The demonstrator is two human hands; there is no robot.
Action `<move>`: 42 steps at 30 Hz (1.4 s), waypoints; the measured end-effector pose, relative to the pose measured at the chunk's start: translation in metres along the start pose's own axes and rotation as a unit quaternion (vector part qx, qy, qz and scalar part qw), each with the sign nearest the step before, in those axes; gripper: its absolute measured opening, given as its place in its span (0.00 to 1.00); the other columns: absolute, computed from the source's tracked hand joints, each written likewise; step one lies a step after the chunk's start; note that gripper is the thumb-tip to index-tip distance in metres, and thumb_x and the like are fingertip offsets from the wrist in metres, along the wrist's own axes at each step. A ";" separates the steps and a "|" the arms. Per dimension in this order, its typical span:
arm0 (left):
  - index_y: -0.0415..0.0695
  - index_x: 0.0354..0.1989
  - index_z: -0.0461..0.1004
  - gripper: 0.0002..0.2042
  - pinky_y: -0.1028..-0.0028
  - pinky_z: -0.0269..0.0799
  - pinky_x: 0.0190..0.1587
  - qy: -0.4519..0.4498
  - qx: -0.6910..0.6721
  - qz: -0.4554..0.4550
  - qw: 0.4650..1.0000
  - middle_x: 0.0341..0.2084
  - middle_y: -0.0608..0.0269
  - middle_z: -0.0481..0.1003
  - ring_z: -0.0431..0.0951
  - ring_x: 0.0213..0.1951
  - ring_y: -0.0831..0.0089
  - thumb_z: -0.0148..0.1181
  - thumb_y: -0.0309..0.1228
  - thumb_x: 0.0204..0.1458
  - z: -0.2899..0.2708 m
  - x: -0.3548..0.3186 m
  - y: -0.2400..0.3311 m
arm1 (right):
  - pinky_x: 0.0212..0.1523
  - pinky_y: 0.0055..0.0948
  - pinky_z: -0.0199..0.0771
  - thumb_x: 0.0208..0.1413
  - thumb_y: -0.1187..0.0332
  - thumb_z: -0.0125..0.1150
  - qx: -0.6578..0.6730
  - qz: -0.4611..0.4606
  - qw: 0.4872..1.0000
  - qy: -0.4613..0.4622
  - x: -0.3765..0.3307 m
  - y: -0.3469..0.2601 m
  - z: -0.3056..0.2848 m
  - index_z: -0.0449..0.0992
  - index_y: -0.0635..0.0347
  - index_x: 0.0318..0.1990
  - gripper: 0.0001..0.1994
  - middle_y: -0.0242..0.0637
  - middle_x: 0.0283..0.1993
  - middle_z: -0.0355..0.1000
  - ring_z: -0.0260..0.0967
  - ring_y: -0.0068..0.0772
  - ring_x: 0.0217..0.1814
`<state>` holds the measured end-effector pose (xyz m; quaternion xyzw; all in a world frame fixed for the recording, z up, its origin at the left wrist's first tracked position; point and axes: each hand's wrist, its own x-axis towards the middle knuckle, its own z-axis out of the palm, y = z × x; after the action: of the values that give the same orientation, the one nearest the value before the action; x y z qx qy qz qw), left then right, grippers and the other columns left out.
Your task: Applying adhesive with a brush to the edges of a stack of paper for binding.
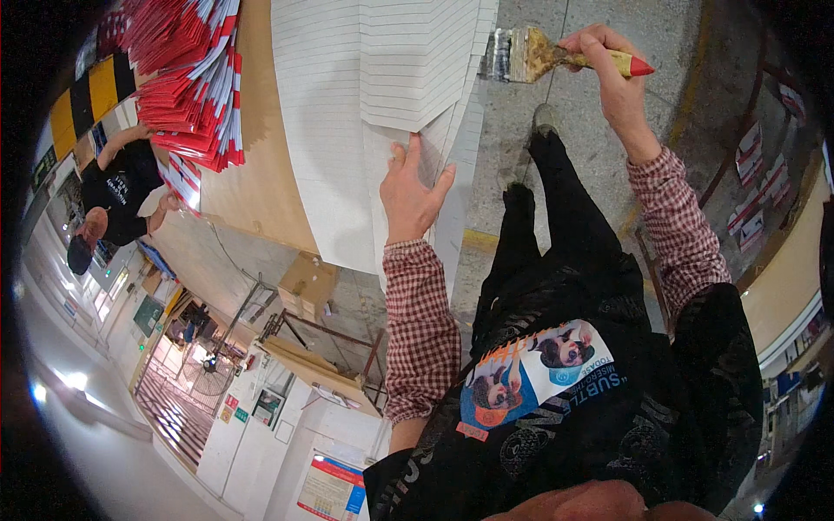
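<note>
White sheets with thin dark lines (317, 113) lie overlapped on the tabletop in front of me, their right edges stepped like a fan. On top is a narrower lined piece (417, 65) with a pointed lower end. My left hand (412, 198) lies on the sheets, fingers stretched out, the index fingertip touching that lower end. In my right hand (615, 82) is a flat paintbrush (540, 56) with a yellow, red-tipped handle and stained ferrule. Its bristles point left, close to the right edge of the sheets; whether they touch the paper I cannot tell.
Piles of red and white folded papers (187, 95) stand on the brown tabletop (265, 165) at the left. Beyond them a person in black (122, 187) handles similar papers. A cardboard box (308, 285) sits below the table; red and white papers (751, 187) lie at the right.
</note>
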<state>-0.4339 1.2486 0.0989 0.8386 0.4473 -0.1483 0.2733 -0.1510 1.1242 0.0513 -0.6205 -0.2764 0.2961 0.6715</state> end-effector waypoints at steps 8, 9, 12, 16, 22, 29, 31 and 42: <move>0.40 0.61 0.61 0.38 0.60 0.62 0.57 0.013 -0.001 0.009 1.000 0.55 0.26 0.61 0.63 0.57 0.40 0.60 0.50 0.44 0.004 0.000 -0.004 | 0.32 0.19 0.68 0.60 0.67 0.51 -0.001 0.066 0.996 -0.067 -0.029 -0.007 0.009 0.76 0.63 0.30 0.11 0.28 0.28 0.73 0.67 0.15 0.31; 0.40 0.61 0.62 0.37 0.63 0.63 0.56 0.020 0.007 0.014 1.000 0.54 0.26 0.61 0.64 0.58 0.45 0.60 0.49 0.44 0.005 0.000 -0.004 | 0.33 0.19 0.68 0.60 0.67 0.51 -0.008 0.050 0.997 -0.064 -0.029 -0.009 0.009 0.76 0.63 0.30 0.11 0.28 0.28 0.73 0.67 0.15 0.32; 0.40 0.61 0.62 0.37 0.62 0.64 0.55 0.017 0.015 0.009 1.000 0.54 0.26 0.61 0.65 0.57 0.44 0.60 0.49 0.44 0.004 0.000 -0.003 | 0.33 0.20 0.67 0.60 0.67 0.51 -0.020 0.001 1.000 -0.020 -0.022 -0.009 0.007 0.76 0.63 0.30 0.11 0.28 0.28 0.73 0.66 0.15 0.32; 0.40 0.61 0.62 0.37 0.62 0.65 0.54 0.022 0.016 0.012 1.000 0.53 0.26 0.62 0.67 0.56 0.45 0.60 0.49 0.44 0.004 -0.001 -0.002 | 0.32 0.20 0.67 0.59 0.68 0.51 -0.027 0.001 1.000 -0.016 -0.024 -0.005 0.016 0.76 0.64 0.30 0.11 0.28 0.28 0.73 0.66 0.15 0.32; 0.41 0.62 0.60 0.38 0.56 0.67 0.51 0.018 0.020 0.016 1.000 0.55 0.29 0.61 0.65 0.54 0.34 0.60 0.50 0.44 0.006 -0.001 -0.004 | 0.33 0.19 0.67 0.59 0.69 0.51 -0.027 0.042 0.993 -0.107 -0.047 -0.010 0.025 0.75 0.65 0.29 0.10 0.29 0.30 0.73 0.67 0.16 0.32; 0.40 0.61 0.61 0.37 0.61 0.67 0.51 0.028 0.050 0.019 0.998 0.53 0.28 0.63 0.72 0.50 0.46 0.59 0.51 0.45 0.005 -0.001 -0.001 | 0.30 0.19 0.66 0.58 0.69 0.51 -0.035 0.018 0.998 -0.046 -0.037 -0.008 0.031 0.75 0.64 0.28 0.10 0.28 0.28 0.72 0.66 0.16 0.30; 0.40 0.61 0.61 0.37 0.61 0.67 0.50 0.028 0.049 0.021 0.998 0.53 0.28 0.63 0.72 0.50 0.47 0.59 0.51 0.45 0.005 -0.001 -0.003 | 0.30 0.19 0.65 0.59 0.69 0.51 -0.038 0.020 0.997 -0.065 -0.043 -0.008 0.035 0.75 0.64 0.28 0.10 0.28 0.27 0.72 0.66 0.16 0.30; 0.42 0.67 0.44 0.49 0.50 0.49 0.62 0.193 0.053 -0.066 0.978 0.63 0.28 0.43 0.43 0.65 0.35 0.64 0.52 0.42 0.084 -0.021 0.013 | 0.35 0.21 0.66 0.58 0.69 0.51 -0.021 0.065 0.997 -0.035 -0.074 -0.018 0.008 0.75 0.66 0.28 0.11 0.32 0.30 0.71 0.66 0.20 0.32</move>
<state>-0.4355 1.1791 0.0463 0.8331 0.5378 -0.0253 0.1267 -0.2052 1.0738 0.0694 -0.6404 -0.2657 0.3547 0.6273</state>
